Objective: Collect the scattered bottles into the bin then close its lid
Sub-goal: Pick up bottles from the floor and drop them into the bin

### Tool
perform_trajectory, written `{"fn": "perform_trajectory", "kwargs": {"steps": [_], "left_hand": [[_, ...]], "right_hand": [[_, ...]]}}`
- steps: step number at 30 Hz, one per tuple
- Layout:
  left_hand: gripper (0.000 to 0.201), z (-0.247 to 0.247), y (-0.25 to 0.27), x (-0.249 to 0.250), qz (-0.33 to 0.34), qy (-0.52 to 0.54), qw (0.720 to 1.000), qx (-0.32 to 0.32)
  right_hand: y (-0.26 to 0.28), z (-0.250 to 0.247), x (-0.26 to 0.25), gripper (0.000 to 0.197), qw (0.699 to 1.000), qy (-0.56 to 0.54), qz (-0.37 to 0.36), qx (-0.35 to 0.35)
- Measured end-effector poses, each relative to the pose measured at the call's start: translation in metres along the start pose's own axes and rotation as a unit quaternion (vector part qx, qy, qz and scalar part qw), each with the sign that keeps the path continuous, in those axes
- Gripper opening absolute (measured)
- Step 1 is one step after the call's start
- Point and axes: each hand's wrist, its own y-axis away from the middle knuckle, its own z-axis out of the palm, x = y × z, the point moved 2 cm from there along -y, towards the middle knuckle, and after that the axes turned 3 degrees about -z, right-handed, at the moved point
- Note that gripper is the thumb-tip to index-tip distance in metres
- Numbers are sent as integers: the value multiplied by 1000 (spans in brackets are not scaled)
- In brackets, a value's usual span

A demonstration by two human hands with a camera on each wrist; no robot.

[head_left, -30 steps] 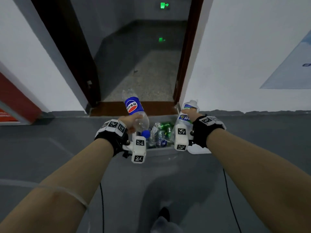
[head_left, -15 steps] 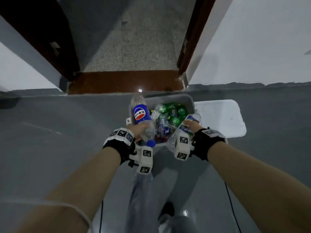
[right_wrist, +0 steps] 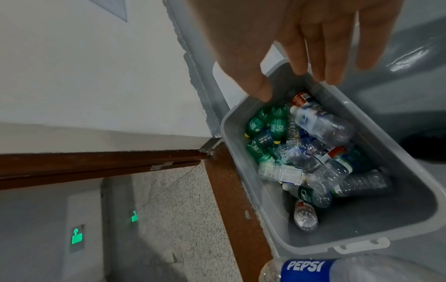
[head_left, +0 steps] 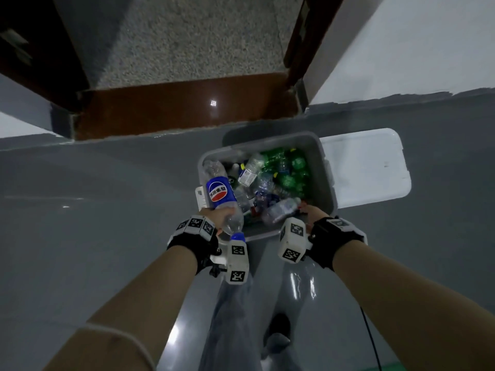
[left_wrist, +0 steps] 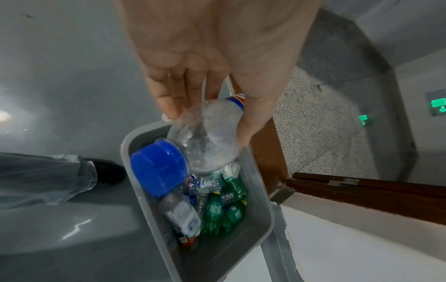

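Grey bin [head_left: 325, 180]: lid [head_left: 364, 167] off, we see bottles heaped inside.
Left hand [head_left: 217, 216]: grips Pepsi bottle [head_left: 221, 195].
Right hand [head_left: 312, 212]: fingers slack, empty.

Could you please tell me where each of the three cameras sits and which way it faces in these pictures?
Head: worn on the head, looks down at the bin on the floor; both forearms, left hand, right hand, a leg and a shoe show.
Left wrist: looks along the left palm at the Pepsi bottle held over the bin; a trouser leg and a shoe show.
Right wrist: looks along the right hand's straight, empty fingers into the bin.
Shared: all three show the bin of bottles and the Pepsi bottle.
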Motion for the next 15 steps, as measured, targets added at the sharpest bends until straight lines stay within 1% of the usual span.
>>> {"fn": "perform_trajectory", "kwargs": {"steps": [2,3,4,6,8,9,10,11,13,15], "left_hand": [[64,3,-4,5,6,26,1000,10],[59,6,-7,6,8,36,999,13],[54,9,-8,7,9,27,1000,10],[40,16,-9,8,2,-1,1000,1],[33,21,-9,8,-6,-13,1000,-3],[32,25,-11,9,-10,-25,1000,-11],[37,29,-11,10,-16,-41,999,-26],[41,33,-13,11,-19,-52,998,-33],[41,39,-17,18,-21,-42,998,-34],[40,44,-24,22,-12,-21,1000,-16]], "right_hand": [[8,0,-7,15,1000,-10,-4,-8],[10,0,-9,16,1000,-14,-5,-10],[14,1,-10,18,1000,-19,3,-21],[15,2,-11,23,999,-22,26,-16],[15,6,-10,19,999,-22,40,-23],[16,6,-9,27,998,-29,42,-20],[19,5,-7,37,998,-36,46,-20],[17,4,-4,42,998,-38,44,-17],[19,1,-2,39,998,-41,36,-13],[15,-6,-1,35,998,-51,36,-7]]}}
